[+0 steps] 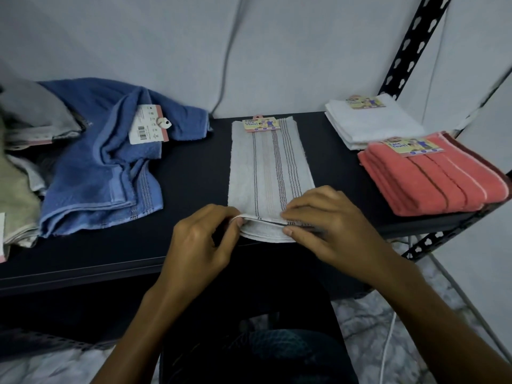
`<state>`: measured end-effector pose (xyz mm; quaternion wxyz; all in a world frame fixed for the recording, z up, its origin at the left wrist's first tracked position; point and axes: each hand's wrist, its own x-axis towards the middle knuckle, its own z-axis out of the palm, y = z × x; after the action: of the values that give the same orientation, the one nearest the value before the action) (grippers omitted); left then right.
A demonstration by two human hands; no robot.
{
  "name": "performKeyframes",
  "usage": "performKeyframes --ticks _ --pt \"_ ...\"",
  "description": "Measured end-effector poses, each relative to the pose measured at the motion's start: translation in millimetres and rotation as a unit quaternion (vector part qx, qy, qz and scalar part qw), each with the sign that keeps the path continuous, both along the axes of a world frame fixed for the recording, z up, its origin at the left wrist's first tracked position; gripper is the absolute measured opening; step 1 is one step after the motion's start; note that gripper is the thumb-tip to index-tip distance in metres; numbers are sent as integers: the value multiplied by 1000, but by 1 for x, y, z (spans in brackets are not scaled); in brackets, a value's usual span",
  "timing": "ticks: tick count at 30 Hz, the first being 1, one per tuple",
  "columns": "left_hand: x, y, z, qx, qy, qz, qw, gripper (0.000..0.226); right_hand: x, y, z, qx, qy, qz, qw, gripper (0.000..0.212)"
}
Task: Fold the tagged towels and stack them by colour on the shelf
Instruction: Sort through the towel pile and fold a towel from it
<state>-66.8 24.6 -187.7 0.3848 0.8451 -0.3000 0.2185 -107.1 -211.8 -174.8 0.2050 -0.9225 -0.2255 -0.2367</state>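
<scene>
Dim, cool, even light; shadows soft. Wide-angle bending at edges, shelf upright point(412, 48) leans. Left margin blurred; centre fairly sharp.

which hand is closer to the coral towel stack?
Right. The right hand pinches the striped grey towel's near edge, just left of the coral towel stack. The left hand grips the same edge farther left.

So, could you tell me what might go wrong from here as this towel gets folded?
1. Both the left hand and right hand pinch the striped grey towel only at its near edge, so the fold may skew.
2. That edge overhangs the shelf front; the towel might slide off.
3. Its card tag could get creased inside the fold.
</scene>
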Motion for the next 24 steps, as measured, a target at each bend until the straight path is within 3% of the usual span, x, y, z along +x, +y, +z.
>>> performKeyframes --ticks 4,9,14,24 --pt "-1 -2 -2 -4 -14 7 1000 12 15 7 0 -88 -37 20 995 22" --pt "-2 -5 -10 68 -25 51 996 26 17 13 -1 -117 -126 40 984 15" --pt "-3 -6 -14 44 -39 60 996 13 1 18 -29 -80 -181 30 980 16" --pt "-6 17 -19 92 -110 -28 989 15 -2 9 -58 -39 -279 51 958 16"
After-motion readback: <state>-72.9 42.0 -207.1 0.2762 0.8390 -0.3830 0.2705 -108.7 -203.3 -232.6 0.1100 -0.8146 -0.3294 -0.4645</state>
